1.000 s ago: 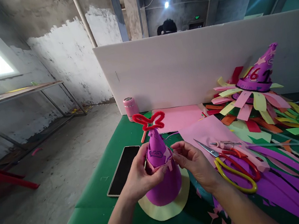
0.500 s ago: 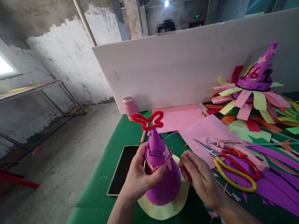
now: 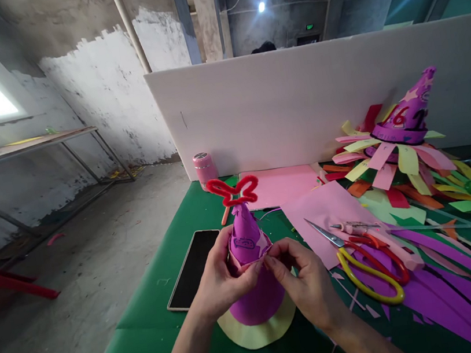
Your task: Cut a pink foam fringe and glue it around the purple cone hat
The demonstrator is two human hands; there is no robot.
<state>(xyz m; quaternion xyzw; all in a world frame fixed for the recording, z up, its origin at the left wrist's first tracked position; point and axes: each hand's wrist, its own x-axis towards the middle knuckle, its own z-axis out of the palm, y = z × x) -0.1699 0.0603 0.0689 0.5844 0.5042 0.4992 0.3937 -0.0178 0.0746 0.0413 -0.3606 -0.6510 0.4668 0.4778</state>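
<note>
A purple cone-shaped paper hat [image 3: 255, 299] stands on a pale yellow round brim [image 3: 258, 337] in front of me. Its tip carries a red pipe-cleaner bow [image 3: 234, 190]. Around the upper cone runs a pink paper band [image 3: 242, 268]. My left hand [image 3: 221, 278] is wrapped round the hat at this band, thumb across the front. With thumb and fingers pinched, my right hand [image 3: 300, 275] touches the band's right side; the fingers hide most of that spot.
Right of the hat lie yellow-and-red scissors [image 3: 369, 269], a pink glue gun [image 3: 384, 237] and purple paper strips [image 3: 462, 291]. A phone [image 3: 194, 270] is at left. Behind stand a pink cup [image 3: 204, 169], another decorated hat [image 3: 405, 117] and a white board [image 3: 261, 108].
My right hand has moved left and up from beside the hat, and its fingertips now meet the pink band. The left hand keeps its hold.
</note>
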